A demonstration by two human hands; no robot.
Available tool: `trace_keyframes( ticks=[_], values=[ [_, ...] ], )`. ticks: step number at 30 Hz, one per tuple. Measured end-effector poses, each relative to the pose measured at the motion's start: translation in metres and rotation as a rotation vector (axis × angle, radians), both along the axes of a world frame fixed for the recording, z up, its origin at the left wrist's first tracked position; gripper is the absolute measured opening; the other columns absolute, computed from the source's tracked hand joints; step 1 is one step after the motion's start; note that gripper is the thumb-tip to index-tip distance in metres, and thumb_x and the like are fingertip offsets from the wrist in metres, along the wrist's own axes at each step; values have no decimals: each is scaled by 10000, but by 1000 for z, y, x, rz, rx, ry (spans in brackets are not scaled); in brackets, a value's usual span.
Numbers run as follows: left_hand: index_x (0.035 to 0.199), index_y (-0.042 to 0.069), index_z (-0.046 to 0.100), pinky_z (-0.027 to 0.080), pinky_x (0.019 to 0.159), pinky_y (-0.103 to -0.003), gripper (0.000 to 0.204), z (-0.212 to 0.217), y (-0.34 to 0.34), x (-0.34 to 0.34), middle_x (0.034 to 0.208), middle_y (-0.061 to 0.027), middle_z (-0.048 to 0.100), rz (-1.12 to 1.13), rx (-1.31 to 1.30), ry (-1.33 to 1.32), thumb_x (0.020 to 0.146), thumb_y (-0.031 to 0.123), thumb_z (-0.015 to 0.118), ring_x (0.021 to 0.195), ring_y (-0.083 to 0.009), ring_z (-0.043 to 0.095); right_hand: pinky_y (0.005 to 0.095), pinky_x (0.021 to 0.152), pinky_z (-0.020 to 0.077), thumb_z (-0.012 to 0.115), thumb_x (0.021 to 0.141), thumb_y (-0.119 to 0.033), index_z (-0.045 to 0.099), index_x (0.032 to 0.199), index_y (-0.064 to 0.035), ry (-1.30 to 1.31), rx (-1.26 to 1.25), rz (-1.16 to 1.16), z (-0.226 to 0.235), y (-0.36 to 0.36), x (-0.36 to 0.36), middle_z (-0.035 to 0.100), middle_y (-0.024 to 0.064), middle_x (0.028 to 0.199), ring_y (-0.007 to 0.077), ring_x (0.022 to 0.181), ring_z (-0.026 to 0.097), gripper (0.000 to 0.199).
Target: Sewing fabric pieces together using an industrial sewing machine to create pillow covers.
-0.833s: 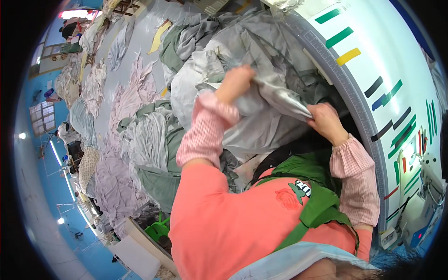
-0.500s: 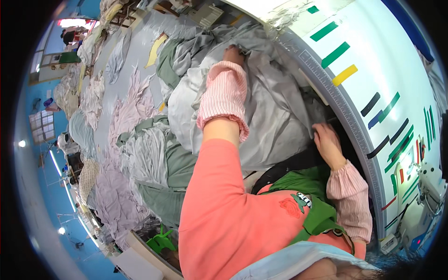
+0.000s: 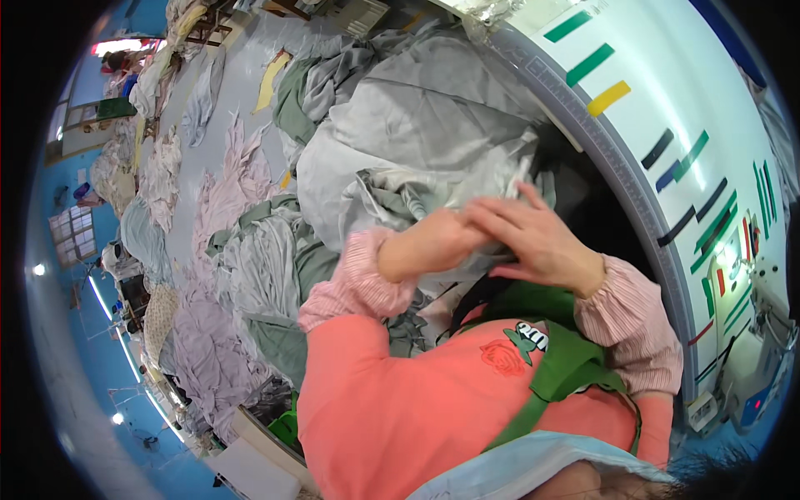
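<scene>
A large light grey cloth (image 3: 408,117) spreads in a loose heap in front of me. Its near part is gathered into folds just beyond my hands, with grey-green showing among them. My left hand (image 3: 437,242) is closed on the bunched cloth, its fingertips hidden. Against it lies my right hand (image 3: 546,246), fingers stretched and apart, some reaching over the left knuckles. One of its fingers points up toward a crumpled cloth edge. Both wrists are bent in close to my body, above the green apron (image 3: 575,358).
To the right curves a white table (image 3: 633,50) with a ruler strip (image 3: 583,137) along its edge and coloured tape pieces. Sewing equipment (image 3: 762,325) stands at its near end. Grey-green cloth (image 3: 271,283) and lilac cloth (image 3: 208,350) lie in heaps at left.
My left hand has come back from the far side of the cloth toward my body, drawing folds nearer. My right hand has moved left from the table edge and now meets it.
</scene>
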State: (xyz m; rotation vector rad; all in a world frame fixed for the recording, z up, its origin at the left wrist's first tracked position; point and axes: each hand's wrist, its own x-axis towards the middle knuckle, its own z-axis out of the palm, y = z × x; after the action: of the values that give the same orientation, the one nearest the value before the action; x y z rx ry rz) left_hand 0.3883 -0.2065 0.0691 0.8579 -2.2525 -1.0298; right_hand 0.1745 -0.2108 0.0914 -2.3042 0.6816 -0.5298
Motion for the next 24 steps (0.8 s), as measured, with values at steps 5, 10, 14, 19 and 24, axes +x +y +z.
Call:
trace_keyframes(
  ticks=[5,10,14,19,24],
  values=[
    [992,37,582,477,540,-320,276,119,3,44,843,-98,584,-379,-40,-118,716,36,580,647,-268,602,408,639,465,748,603,-119,600,1097,-86,28,317,62,-22,17,-10,616,168,735,345,701,595,517],
    [779,-8,643,491,579,-293,125,201,31,23,726,-97,631,348,-619,-102,715,98,632,652,-209,631,395,613,440,727,607,-91,631,828,-19,-96,659,-104,-49,59,-58,567,186,703,335,636,546,251],
    [839,-27,657,517,687,-292,140,268,20,27,805,-129,658,353,-954,134,744,76,660,739,-211,643,328,656,460,700,657,-67,612,876,2,-23,513,-164,-53,91,-81,600,155,710,228,627,547,246],
    [1011,-43,674,528,757,-289,258,367,-2,48,938,-129,679,454,-706,350,763,-11,610,863,-195,647,300,590,424,610,701,-28,522,791,12,-201,396,-174,41,120,-133,485,100,643,143,597,418,131],
    [1052,26,693,505,730,-217,329,389,-51,69,924,-48,696,516,-1156,-47,772,-40,533,810,-109,631,287,624,441,672,764,-73,604,902,22,-533,509,70,124,167,-151,586,79,722,120,659,506,181]
  ],
)
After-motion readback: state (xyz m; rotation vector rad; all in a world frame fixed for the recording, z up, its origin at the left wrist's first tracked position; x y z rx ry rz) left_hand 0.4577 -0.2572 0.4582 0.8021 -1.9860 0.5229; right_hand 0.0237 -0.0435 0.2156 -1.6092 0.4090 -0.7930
